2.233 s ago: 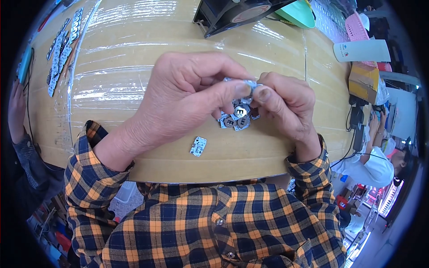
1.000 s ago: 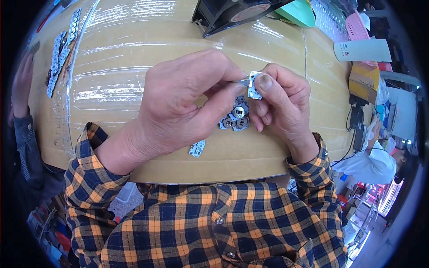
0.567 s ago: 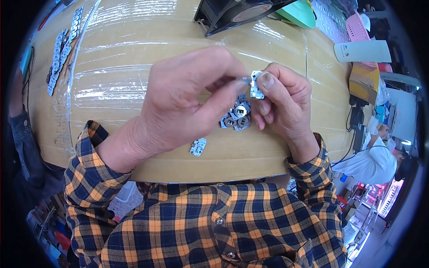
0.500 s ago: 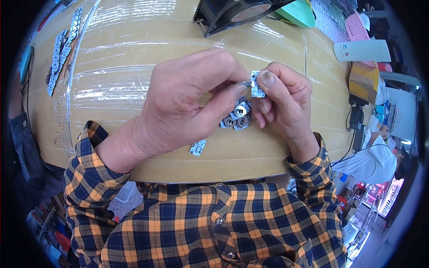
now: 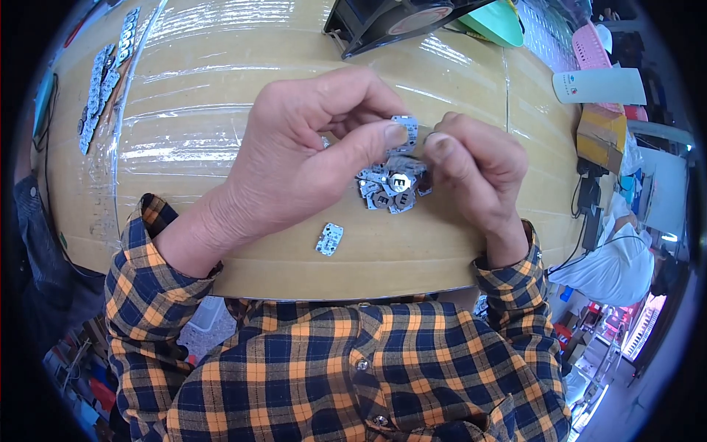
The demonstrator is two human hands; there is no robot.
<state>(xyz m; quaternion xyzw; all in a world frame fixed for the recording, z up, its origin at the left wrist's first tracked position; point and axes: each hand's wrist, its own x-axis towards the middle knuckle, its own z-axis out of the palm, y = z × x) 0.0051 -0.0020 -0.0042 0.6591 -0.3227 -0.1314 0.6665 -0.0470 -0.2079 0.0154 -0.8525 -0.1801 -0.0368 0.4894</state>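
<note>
My left hand (image 5: 317, 144) is closed, with a small white circuit board (image 5: 406, 131) pinched upright between thumb and forefinger. Just right of that board, my right hand (image 5: 479, 166) is curled, its thumb pressed to the forefinger; whatever sits in that pinch is too small and hidden to name. Under and between both hands lies a heap of small circuit boards (image 5: 383, 200), several bearing round silver coin cells (image 5: 400, 182). A blurred grey piece (image 5: 407, 164) shows over the top of the heap. One loose circuit board (image 5: 329, 239) rests nearer to me, below my left wrist.
Strips of joined circuit boards (image 5: 96, 96) lie at the table's far left. A black fan-like box (image 5: 398, 22) and a green bowl (image 5: 497, 23) stand at the back. To the right are a pale cylinder (image 5: 600, 86), a pink basket (image 5: 589, 44) and a cardboard box (image 5: 600, 136).
The board held up between my hands is now in the left hand alone. My right hand has moved slightly right, off it, and its fingers have curled in.
</note>
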